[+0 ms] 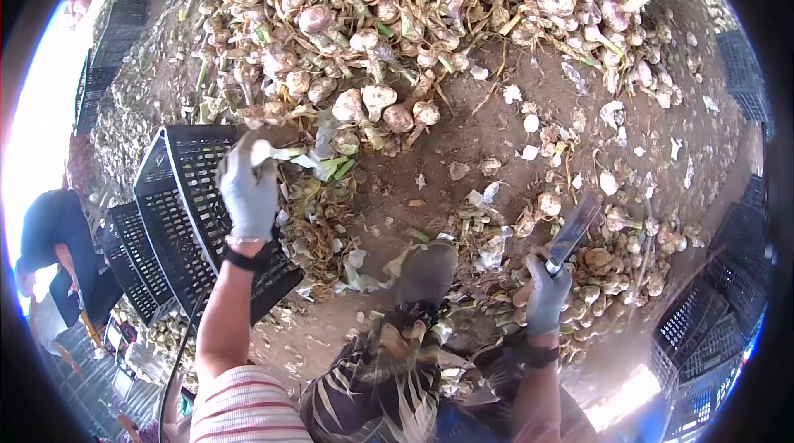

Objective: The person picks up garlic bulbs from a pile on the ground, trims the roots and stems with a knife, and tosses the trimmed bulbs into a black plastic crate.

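Observation:
My left hand (250, 191), in a pale glove, holds a white garlic bulb (262, 152) whose stem and peeling leaves point right. It is over the edge of a black perforated crate (198, 174). My right hand (546, 294), also gloved, is closed round the handle of a wide-bladed knife (574, 232), with the blade pointing up and to the right. Beside that hand lies a small heap of garlic (608, 269). A large pile of garlic with stems (372, 21) spreads across the ground ahead.
Dry trimmings (322, 236) lie right of the crate. Bare soil (471, 137) with scattered skins separates the heaps. Stacked dark crates (711, 311) stand at the right, more (120, 21) at the upper left. Another person (62, 236) is at the far left.

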Motion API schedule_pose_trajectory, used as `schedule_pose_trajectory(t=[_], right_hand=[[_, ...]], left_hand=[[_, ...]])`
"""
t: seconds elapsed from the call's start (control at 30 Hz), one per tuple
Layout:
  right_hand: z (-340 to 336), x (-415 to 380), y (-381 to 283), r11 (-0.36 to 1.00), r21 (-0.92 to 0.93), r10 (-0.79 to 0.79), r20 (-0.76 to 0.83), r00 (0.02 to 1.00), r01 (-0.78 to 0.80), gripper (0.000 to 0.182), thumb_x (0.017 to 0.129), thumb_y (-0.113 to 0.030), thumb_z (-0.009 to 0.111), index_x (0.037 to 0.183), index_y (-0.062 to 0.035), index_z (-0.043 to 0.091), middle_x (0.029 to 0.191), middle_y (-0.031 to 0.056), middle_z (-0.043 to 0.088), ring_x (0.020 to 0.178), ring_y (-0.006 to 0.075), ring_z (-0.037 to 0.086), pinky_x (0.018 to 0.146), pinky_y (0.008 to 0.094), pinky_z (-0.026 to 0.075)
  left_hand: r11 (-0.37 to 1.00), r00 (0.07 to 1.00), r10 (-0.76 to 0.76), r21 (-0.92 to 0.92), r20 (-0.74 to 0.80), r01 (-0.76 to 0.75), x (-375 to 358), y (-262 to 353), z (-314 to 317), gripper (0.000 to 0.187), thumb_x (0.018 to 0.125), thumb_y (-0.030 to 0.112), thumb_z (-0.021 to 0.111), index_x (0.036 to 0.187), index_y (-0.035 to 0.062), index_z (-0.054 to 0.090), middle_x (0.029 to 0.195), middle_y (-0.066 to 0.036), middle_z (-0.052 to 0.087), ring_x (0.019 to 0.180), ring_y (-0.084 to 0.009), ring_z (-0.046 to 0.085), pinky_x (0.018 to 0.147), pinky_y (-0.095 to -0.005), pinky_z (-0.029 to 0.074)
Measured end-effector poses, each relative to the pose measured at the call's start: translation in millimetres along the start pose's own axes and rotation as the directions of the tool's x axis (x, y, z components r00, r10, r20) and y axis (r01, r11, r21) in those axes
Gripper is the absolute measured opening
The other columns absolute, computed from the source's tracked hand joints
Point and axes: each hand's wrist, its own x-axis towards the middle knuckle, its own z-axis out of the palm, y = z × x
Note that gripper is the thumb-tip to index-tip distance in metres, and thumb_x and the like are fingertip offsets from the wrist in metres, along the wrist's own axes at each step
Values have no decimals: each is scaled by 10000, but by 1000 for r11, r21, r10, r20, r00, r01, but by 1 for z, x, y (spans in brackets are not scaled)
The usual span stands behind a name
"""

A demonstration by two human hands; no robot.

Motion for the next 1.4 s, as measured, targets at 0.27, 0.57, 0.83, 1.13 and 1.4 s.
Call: schedule_pose_trajectory(t=[0.27,0.57,0.83,1.13,1.4], right_hand=[[19,-12,-16,1000,11,4,132,991,-5,215,868,-127,740,1056,-25,720,777,13,670,613,81,589,597,259,477],[20,-50,-53,985,69,-174,370,913,159,319,851,-126,734,1135,6,674,846,43,717,742,84,635,634,262,513],[-97,-92,-67,914,303,-232,-160,959,271,192,800,-35,743,986,-2,710,914,34,716,788,105,639,746,282,533],[-286,-209,-43,488,690,-32,-597,802,534,90,873,-9,653,958,19,650,773,71,644,678,174,621,596,295,501],[-444,-241,-61,379,220,-264,-905,333,899,179,983,-212,583,936,-52,647,830,26,614,733,146,590,664,293,515]], left_hand=[[618,808,-276,-547,521,564,-6,47,-71,313,969,248,615,1111,-30,631,966,-69,672,805,-119,616,738,-284,539],[807,603,472,-591,643,-2,-107,232,5,332,823,215,722,1105,54,648,856,-191,697,801,-363,708,696,-416,551],[613,512,558,-740,653,277,-133,209,33,254,867,113,679,1109,37,661,843,-102,694,798,-138,641,728,-318,521],[646,566,436,-681,700,345,-141,139,31,207,888,134,653,1065,37,697,854,-100,714,801,-156,654,728,-321,522],[675,661,313,-649,682,350,-157,80,2,202,893,138,644,1057,35,703,867,-97,719,802,-157,657,722,-318,522]])
